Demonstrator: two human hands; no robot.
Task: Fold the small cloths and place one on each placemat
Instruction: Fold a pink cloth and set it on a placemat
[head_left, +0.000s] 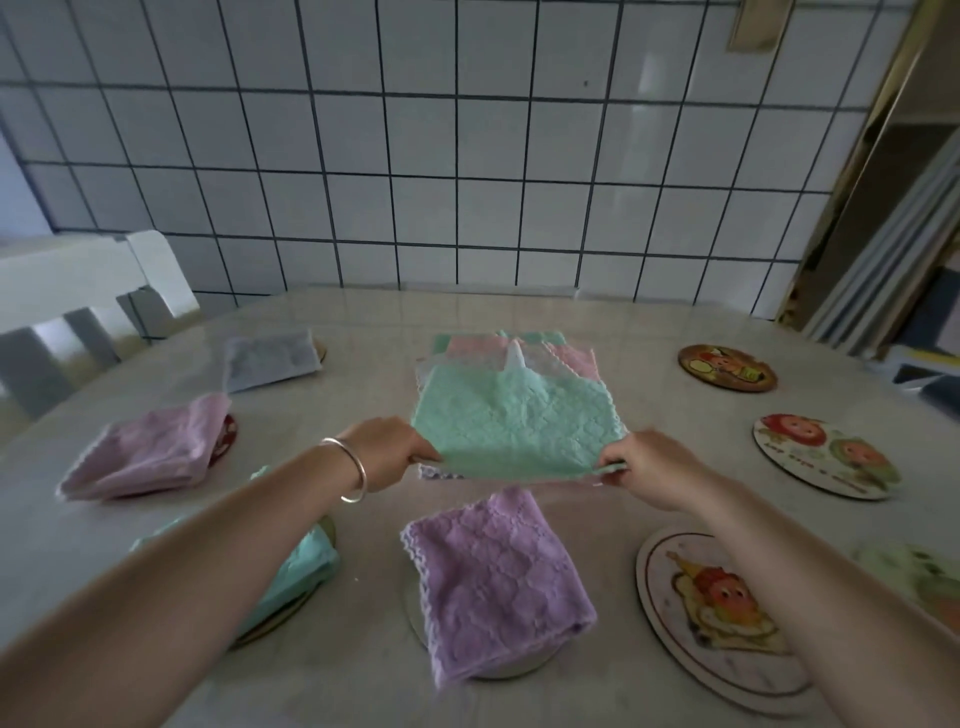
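From the head camera I see my left hand (388, 451) pinching the near left corner of a green cloth (511, 423). My right hand (647, 467) pinches the near right corner of the same cloth. Both hands have their fingers curled tight on it. The near edge is lifted up off the table (613, 332), and the far edge lies on a pile of cloths (519, 348) in the middle, far from me.

Near me, a folded purple cloth (496, 582) sits on a round mat. To its left a folded green cloth (298, 571) sits on another mat, partly hidden by my arm. Farther left is a folded pink cloth (148, 452), and beyond it a folded grey cloth (270, 358).

On the right I see bare mats: a near mat (711, 608), a middle mat (826, 457) and a far mat (727, 368).

A white chair (78, 291) stands at the far left.
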